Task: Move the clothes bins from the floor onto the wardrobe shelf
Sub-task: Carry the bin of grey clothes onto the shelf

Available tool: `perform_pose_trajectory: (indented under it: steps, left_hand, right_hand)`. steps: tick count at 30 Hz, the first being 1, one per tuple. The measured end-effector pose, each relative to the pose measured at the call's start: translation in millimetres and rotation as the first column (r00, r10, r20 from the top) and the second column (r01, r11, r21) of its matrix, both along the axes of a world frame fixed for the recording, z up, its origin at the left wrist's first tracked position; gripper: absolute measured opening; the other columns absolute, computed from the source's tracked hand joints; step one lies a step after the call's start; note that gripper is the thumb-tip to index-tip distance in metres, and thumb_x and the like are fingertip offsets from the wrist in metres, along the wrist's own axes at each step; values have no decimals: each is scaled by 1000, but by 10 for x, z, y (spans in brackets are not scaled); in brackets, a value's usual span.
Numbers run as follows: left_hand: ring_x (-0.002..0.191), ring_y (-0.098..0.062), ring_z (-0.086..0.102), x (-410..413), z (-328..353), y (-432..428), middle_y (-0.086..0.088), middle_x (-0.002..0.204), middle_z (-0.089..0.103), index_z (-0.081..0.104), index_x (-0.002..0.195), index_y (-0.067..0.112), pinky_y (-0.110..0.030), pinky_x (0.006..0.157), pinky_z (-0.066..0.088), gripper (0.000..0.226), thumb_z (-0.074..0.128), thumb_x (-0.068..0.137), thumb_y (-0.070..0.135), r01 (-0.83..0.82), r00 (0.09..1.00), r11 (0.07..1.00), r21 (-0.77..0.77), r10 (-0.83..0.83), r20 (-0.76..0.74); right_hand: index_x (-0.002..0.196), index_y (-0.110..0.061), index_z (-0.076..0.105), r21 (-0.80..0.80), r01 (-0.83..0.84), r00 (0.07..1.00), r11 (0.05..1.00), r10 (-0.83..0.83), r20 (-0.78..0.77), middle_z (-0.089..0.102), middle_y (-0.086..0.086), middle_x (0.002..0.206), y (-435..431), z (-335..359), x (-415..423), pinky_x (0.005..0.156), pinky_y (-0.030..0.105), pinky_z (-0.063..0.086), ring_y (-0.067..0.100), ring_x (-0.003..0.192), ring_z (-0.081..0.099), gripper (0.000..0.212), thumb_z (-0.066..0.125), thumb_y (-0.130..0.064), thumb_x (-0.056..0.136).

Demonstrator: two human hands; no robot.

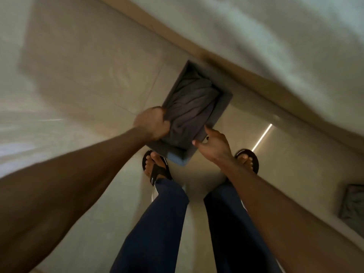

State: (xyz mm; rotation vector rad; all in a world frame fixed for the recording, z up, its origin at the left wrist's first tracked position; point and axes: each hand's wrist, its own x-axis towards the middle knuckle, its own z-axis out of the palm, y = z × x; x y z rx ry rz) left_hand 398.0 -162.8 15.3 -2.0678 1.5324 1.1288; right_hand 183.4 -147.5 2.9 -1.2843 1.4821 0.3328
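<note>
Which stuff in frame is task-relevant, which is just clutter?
Job:
- grey bin of dark clothes
- left hand gripping its rim
- right hand, fingers spread at the opposite rim
- possibly a second bin, blurred

Lying about:
- black sandals
- bright strip on floor

The person wears dark navy trousers [157,223], full length to the ankle. Each foot carries a black open-toe slide sandal: left sandal [156,172], right sandal [253,157]. Small white markings show on the straps. Both forearms are uncovered.
</note>
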Motion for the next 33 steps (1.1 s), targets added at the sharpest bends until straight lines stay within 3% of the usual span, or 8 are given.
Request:
perform_pose_trajectory:
  steps: [3, 7, 10, 15, 20, 26, 30, 33]
  left_hand:
    - [92, -34, 63, -75, 526, 211, -16, 104, 66, 58, 106, 14, -37, 76, 51, 31, 49, 84, 34, -24, 999, 999, 26, 25, -33]
    - [97, -37, 63, -334, 1435, 475, -17, 109, 67, 59, 112, 13, -38, 80, 52, 35, 50, 83, 30, -96, 991, 993, 71, 102, -88]
    - [96, -37, 64, -603, 2179, 570, -17, 106, 68, 61, 107, 13, -38, 79, 53, 37, 47, 79, 33, -148, 981, 985, 94, 158, -116]
    - [89, -35, 65, -1162, 3415, 727, -13, 99, 71, 63, 108, 15, -39, 77, 55, 33, 49, 82, 29, -195, 964, 981, 12, 193, -182]
    - [101, -33, 64, -1601, 4422, 887, -16, 114, 69, 53, 138, 15, -36, 84, 50, 48, 52, 92, 29, -190, 958, 981, -40, 177, -225]
    - [104, -31, 63, -2205, 5423, 1002, -15, 122, 66, 53, 136, 12, -35, 86, 49, 44, 53, 93, 23, 78, 939, 986, -148, -123, -322]
    - [112, -27, 62, -2576, 5776, 1067, -10, 130, 63, 52, 139, 14, -32, 89, 48, 46, 54, 94, 26, 269, 890, 935, -230, -332, -312]
    - [103, -26, 65, -2991, 5989, 1186, -11, 120, 68, 61, 127, 14, -29, 80, 48, 37, 53, 93, 25, 443, 799, 849, -288, -520, -301]
  right_hand:
    - [136, -24, 45, 1, -44, 999, 999, 44, 31, 64, 5, 124, 9, 524, -206, 89, 31, 49, 27, 114, 59, 64, 69, -41, 79]
    - [143, -20, 38, -1, -144, 988, 990, 144, -49, 63, 12, 124, 67, 1410, -516, 90, 36, 48, 33, 116, 58, 71, 65, -40, 81]
    - [134, -20, 47, -18, -146, 986, 989, 144, -81, 68, 10, 105, 109, 2122, -748, 84, 39, 54, 31, 101, 64, 63, 64, -44, 78]
    - [141, -20, 43, -86, -66, 994, 994, 57, -97, 62, 13, 123, 296, 3422, -1265, 88, 38, 52, 32, 110, 60, 63, 60, -34, 82]
    - [142, -18, 42, -180, 25, 990, 983, -49, -129, 63, 14, 124, 608, 4582, -1779, 89, 35, 49, 32, 111, 60, 59, 58, -28, 87]
    - [142, -20, 42, -314, 253, 932, 915, -318, -175, 63, 10, 125, 1298, 5605, -2374, 91, 35, 50, 28, 110, 60, 57, 58, -32, 88]
    - [140, -25, 45, -418, 419, 824, 806, -530, -197, 66, 7, 119, 1877, 5927, -2636, 85, 33, 50, 25, 105, 62, 57, 62, -32, 86]
    - [140, -25, 46, -479, 532, 715, 699, -673, -188, 67, 8, 116, 2446, 6091, -2839, 79, 28, 47, 26, 102, 63, 57, 63, -28, 85]
